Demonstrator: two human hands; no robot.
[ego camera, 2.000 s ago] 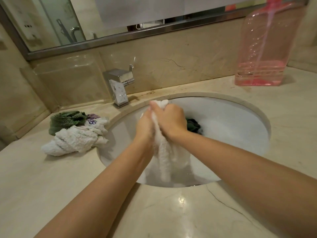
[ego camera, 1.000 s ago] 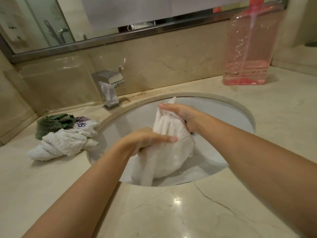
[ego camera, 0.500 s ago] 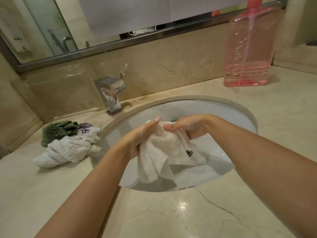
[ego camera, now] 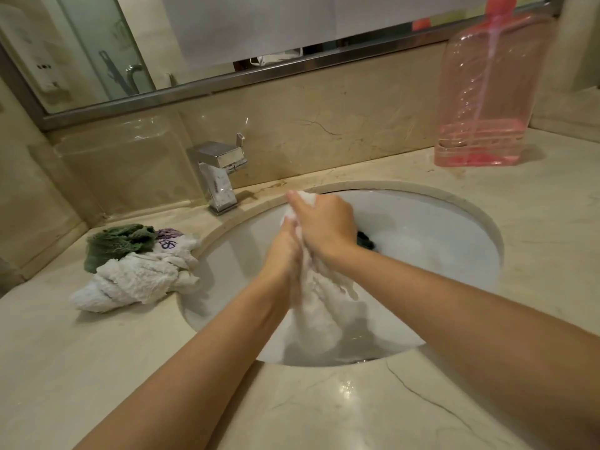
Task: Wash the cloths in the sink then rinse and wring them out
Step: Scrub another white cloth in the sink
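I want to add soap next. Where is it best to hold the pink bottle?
Probably grip the pink bottle around its flat, wide body, coming from the front with the right hand; it stands upright on the counter against the wall.

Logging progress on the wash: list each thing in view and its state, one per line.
white cloth: bunched upright over the basin, gripped by both hands
left hand: grips the cloth
right hand: grips the cloth's top
dark cloth: lying in the sink
sink: holds soapy water
faucet: no water running
cloth pile: bunched on the counter
pink bottle: upright, nearly empty
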